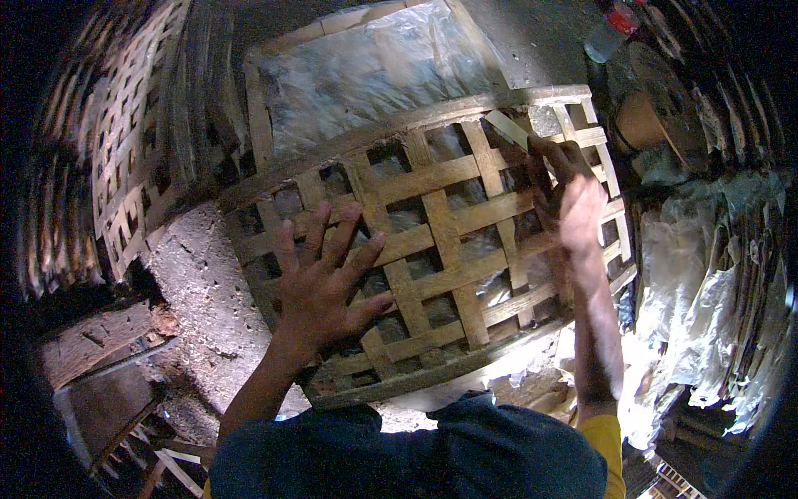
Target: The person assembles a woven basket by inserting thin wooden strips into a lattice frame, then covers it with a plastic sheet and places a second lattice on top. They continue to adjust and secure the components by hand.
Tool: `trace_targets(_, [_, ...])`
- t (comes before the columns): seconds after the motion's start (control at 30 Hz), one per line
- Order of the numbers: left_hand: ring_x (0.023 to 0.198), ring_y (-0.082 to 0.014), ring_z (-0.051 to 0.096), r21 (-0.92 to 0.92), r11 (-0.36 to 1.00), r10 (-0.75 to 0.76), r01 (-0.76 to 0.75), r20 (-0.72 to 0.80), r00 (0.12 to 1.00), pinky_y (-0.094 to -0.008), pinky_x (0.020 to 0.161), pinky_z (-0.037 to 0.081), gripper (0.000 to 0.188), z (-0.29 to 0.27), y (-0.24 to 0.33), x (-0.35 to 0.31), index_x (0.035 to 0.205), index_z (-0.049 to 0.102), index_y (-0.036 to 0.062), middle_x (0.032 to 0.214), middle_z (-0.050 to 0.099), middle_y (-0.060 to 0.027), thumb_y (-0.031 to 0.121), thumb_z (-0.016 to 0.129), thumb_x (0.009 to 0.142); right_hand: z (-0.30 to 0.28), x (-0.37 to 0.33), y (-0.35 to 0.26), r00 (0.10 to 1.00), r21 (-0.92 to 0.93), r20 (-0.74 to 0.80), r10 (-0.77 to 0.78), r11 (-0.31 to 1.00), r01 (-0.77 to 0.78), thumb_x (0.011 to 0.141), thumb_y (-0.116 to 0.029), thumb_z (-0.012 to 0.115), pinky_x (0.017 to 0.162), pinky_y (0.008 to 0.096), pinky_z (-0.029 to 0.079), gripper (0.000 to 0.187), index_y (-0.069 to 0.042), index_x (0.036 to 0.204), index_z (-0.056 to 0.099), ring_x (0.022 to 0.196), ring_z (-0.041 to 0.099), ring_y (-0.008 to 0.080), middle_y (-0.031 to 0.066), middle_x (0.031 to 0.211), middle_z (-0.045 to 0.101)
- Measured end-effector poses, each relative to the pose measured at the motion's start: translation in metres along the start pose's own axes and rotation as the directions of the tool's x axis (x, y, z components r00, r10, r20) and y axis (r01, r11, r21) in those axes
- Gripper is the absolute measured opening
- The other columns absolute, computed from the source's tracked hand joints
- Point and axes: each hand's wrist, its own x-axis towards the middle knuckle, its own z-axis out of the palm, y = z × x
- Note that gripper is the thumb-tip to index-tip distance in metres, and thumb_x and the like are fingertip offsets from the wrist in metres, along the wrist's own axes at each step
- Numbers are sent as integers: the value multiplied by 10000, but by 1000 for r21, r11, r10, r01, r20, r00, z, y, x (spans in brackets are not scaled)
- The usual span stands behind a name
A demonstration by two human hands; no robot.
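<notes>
A woven lattice panel (pixel 445 224) of flat wooden or bamboo strips, with a thicker edge along its far and near sides, lies tilted before me. Spread flat on its left half is my left hand (pixel 320 287), fingers apart and holding nothing. Over the right part of the panel, my right hand (pixel 573 195) is curled, its fingers partly smeared by motion. A pale flat strip (pixel 507 129) sticks out from those fingers toward the far edge; I cannot tell whether it is a blade or a loose slat. Its other end is hidden by the hand.
Beyond the panel lies a wooden frame covered with clear plastic (pixel 366 71). Another lattice panel (pixel 133 125) leans at the left. A bottle with a red label (pixel 611 33) stands far right, near a brown round container (pixel 640 121). Crumpled plastic sheeting (pixel 694 274) hangs at the right.
</notes>
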Motion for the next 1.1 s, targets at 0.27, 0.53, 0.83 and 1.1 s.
trace_targets(0.27, [1498, -359, 214, -23, 1000, 9, -9, -6, 1000, -678, 1143, 83, 708, 2, 1, 3, 1414, 536, 281, 1601, 330, -74, 662, 617, 822, 18, -17, 37, 897, 287, 402, 183, 906, -313, 907, -199, 567, 547, 529, 414, 218, -16, 789, 557, 571, 512, 417, 203, 660, 513])
trace_targets(0.53, [1502, -357, 202, -49, 999, -2, 1, -19, 1000, -679, 1152, 60, 735, 5, -3, -2, 1402, 555, 281, 1607, 320, -65, 667, 649, 783, 12, -9, 51, 956, 177, 283, 71, 976, -124, 719, -331, 786, 700, 502, 459, 421, -12, 945, 630, 762, 560, 393, 196, 862, 590])
trace_targets(0.83, [1503, -355, 194, -76, 997, 2, -5, -28, 1000, -670, 1160, 67, 713, 5, 5, 5, 1386, 574, 271, 1605, 319, -70, 648, 649, 785, -23, -73, 164, 702, -144, 480, 526, 837, -528, 959, -232, 641, 834, 384, 550, 274, -113, 1199, 700, 986, 708, 295, 135, 1114, 715])
trace_targets(1.1, [1503, -355, 200, -17, 1000, -5, 5, -23, 1000, -679, 1152, 83, 706, 0, 2, 1, 1382, 579, 265, 1606, 317, -69, 676, 613, 809, -51, 52, 30, 928, 329, 311, 206, 893, -308, 918, -117, 674, 660, 382, 551, 208, -115, 1120, 725, 811, 703, 305, 124, 984, 701])
